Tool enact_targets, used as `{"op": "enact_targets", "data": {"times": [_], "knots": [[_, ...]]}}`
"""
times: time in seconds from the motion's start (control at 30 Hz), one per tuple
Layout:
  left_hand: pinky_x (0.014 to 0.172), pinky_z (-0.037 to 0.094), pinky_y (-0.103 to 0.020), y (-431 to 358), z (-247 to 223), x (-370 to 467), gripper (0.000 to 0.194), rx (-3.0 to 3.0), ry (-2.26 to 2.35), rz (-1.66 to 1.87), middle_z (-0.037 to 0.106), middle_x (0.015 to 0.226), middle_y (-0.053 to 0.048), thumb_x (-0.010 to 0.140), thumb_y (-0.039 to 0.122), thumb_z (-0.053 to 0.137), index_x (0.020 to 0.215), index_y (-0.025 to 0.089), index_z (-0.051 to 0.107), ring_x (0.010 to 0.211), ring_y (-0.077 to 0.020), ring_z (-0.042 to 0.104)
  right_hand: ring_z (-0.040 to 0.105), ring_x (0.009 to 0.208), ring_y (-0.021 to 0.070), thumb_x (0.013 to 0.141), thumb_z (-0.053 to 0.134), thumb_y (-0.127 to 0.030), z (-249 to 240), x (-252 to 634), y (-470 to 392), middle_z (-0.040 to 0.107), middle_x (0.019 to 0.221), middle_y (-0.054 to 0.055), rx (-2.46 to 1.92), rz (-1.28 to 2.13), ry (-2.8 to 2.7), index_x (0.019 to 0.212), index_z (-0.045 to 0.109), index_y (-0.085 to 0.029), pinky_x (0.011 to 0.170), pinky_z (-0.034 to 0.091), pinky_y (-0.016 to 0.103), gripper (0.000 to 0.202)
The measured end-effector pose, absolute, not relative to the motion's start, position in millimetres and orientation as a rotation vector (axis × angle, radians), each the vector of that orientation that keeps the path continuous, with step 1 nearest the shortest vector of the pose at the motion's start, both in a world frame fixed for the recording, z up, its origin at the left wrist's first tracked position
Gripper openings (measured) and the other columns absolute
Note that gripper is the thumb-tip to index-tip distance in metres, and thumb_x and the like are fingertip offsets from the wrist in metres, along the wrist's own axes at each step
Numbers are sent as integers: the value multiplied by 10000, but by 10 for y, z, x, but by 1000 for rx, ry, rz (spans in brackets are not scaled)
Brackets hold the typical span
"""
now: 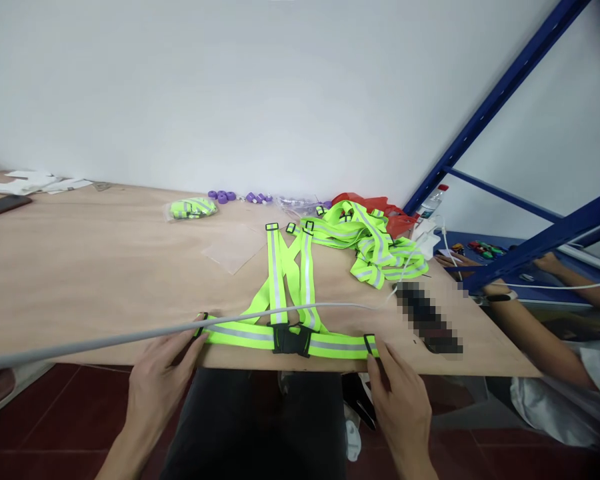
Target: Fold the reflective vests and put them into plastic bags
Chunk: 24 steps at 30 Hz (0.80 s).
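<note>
A neon-yellow reflective vest [340, 345] made of elastic straps with grey stripes lies spread at the table's front edge. Its waist belt runs left to right, joined in the middle by a black buckle [291, 339]. Two shoulder straps reach away from me, with black adjusters at their far ends. My left hand [163, 373] pinches the belt's left end at a black slider. At the belt's right end, my right hand [400, 397] grips the strap between thumb and fingers beside another slider. A grey cable [145, 337] passes in front of the vest.
More reflective straps [375, 243] lie heaped at the back right by a red bag [397, 220] and a bottle [433, 201]. A bagged vest [193, 209] and purple pieces [223, 197] sit near the wall. Beyond a blue frame [500, 100], another person's arms [535, 327] are visible.
</note>
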State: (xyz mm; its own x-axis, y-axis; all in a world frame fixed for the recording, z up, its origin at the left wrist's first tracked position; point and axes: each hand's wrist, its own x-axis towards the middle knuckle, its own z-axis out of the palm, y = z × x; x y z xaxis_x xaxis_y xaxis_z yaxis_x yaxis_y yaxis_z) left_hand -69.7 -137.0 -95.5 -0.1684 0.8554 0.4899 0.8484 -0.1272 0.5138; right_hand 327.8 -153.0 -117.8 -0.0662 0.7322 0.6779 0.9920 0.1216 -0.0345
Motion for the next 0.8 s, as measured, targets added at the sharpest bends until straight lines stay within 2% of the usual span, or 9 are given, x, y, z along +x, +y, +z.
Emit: {"op": "enact_targets", "data": {"times": [0.1,0.2,0.3,0.37,0.43,0.57,0.67,0.8], "knots": [[815,531,-337,-1368,-1037,-730,509,2014,2097,1203,764,1033,-42,974,651,495,1199,268,744,898,-252,699,621,1236,311,1068,365,-429,-1262,3255,-1594,678,1330,145,-1717,-514,-1934,1505,471,-180,947,488,427,514],[875,526,-356,-1375,-1121,-747,529,2063,2089,1164,744,1160,-51,1002,613,464,1367,275,643,1013,-265,686,474,1401,355,1056,349,-427,-1386,3278,-1641,564,1479,125,-1730,-493,-2062,1577,366,-263,1037,436,522,547],[1053,449,-428,-1423,-1183,-746,573,2359,1970,990,653,1376,-53,1034,543,426,1555,304,421,1252,-299,590,379,1465,376,1037,368,-446,-1507,3319,-1661,496,1540,105,-1737,-499,-2117,1576,366,-340,1065,404,575,549],[1134,363,-484,-1468,-1204,-740,639,2594,1885,811,591,1460,-41,1028,544,425,1613,331,279,1370,-326,492,369,1468,382,1030,373,-464,-1558,3335,-1660,485,1546,99,-1748,-502,-2107,1555,399,-378,1064,398,591,533],[1163,313,-516,-1499,-1210,-729,690,2705,1870,674,555,1497,-40,1017,553,433,1631,337,205,1431,-343,419,382,1456,391,1027,372,-476,-1577,3337,-1650,484,1541,118,-1763,-506,-2104,1543,423,-378,1048,406,598,528],[1128,350,-551,-1465,-1227,-700,732,2623,1971,599,571,1473,-66,999,555,452,1636,342,162,1456,-369,379,410,1430,405,1013,380,-531,-1581,3327,-1605,479,1537,149,-1814,-518,-2101,1538,437,-363,1020,420,611,554],[1118,357,-567,-1387,-1268,-682,738,2543,1999,639,605,1429,-75,991,566,464,1633,355,168,1424,-369,427,387,1443,415,989,393,-594,-1603,3341,-1552,455,1562,130,-1864,-500,-2052,1536,441,-367,1044,395,629,594],[1146,328,-545,-1319,-1256,-649,686,2474,1974,655,553,1488,-76,1014,516,447,1629,361,186,1396,-327,474,373,1456,407,980,407,-608,-1568,3367,-1503,473,1556,110,-1901,-420,-2076,1538,437,-368,1073,372,636,609]]}}
